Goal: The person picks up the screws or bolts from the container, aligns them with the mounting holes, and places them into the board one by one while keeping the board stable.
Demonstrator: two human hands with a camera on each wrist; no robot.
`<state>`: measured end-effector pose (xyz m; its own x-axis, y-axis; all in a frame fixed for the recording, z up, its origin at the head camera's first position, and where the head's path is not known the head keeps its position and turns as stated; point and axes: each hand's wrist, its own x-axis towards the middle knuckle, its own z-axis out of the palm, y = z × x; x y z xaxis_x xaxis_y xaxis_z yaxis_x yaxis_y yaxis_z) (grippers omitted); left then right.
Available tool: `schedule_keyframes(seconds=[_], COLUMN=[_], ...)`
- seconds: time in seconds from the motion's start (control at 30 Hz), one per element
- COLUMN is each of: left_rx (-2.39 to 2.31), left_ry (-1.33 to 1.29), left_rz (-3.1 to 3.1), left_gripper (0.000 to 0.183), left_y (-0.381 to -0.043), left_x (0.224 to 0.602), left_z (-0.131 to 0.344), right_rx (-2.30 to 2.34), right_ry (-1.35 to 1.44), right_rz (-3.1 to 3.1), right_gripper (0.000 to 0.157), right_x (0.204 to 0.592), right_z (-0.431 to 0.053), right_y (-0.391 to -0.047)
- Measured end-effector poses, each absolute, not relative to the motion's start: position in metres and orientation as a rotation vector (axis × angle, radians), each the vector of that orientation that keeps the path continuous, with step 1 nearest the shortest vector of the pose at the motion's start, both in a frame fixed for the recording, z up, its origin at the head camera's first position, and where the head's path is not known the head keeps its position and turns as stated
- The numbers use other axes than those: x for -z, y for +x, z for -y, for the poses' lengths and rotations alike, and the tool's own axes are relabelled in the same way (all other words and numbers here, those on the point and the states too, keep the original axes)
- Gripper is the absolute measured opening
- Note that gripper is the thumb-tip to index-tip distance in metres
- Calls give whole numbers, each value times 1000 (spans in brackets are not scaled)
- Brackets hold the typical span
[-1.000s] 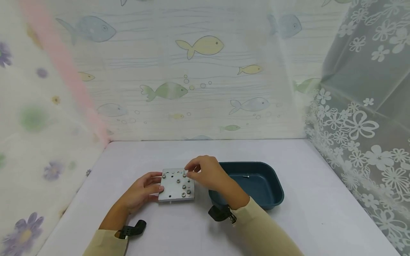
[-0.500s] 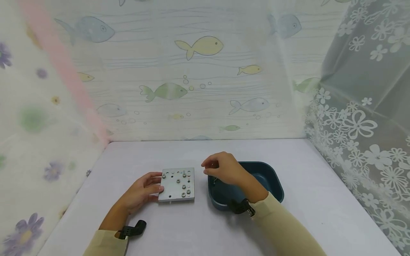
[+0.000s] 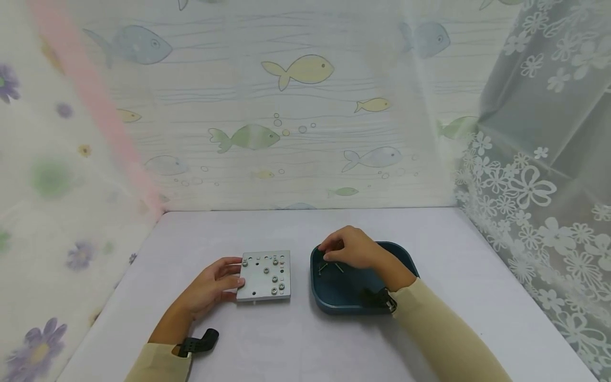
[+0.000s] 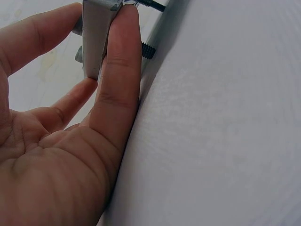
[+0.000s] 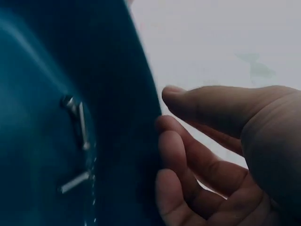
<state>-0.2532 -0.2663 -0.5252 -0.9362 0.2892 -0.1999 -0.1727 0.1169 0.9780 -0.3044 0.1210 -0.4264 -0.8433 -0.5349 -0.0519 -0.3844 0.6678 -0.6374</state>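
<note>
My left hand [image 3: 212,286] grips the left edge of a square silver metal plate [image 3: 260,284], thumb on its top face. Several socket-head screws [image 3: 266,270] stand in the plate's holes, and other holes show bare. In the left wrist view, fingers lie along the plate's underside, where dark threaded screw ends [image 4: 148,50] stick out. My right hand [image 3: 350,248] is over the far left part of a dark blue tray [image 3: 334,309], thumb and fingers apart with nothing between them. Loose screws [image 5: 74,182] lie in the tray below it.
The white tabletop [image 3: 262,345] carries the plate, with the tray to its right. A fish-print curtain [image 3: 305,159] hangs behind, and a lace curtain [image 3: 534,254] borders the right side. Black straps with small cameras [image 3: 198,344] sit on the wrists.
My right hand has left the plate's upper right corner and moved right, over the tray. A screw head at that corner now shows. My left hand and the plate have stayed put.
</note>
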Motion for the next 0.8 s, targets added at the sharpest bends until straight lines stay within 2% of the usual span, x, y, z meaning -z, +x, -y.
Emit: schedule_keyframes(seconds=[0.33, 0.8], left_rx=[-1877, -1881], left_ry=[101, 102], left_rz=[-2071, -2059], left_gripper=[73, 74], left_y=[-252, -253], left_x=[524, 525], left_z=[267, 266], right_rx=[851, 680], right_ry=[-774, -554], right_rz=[-2537, -2534], right_gripper=[24, 25], right_x=[428, 441], right_z=[-137, -146], right_y=[-314, -316])
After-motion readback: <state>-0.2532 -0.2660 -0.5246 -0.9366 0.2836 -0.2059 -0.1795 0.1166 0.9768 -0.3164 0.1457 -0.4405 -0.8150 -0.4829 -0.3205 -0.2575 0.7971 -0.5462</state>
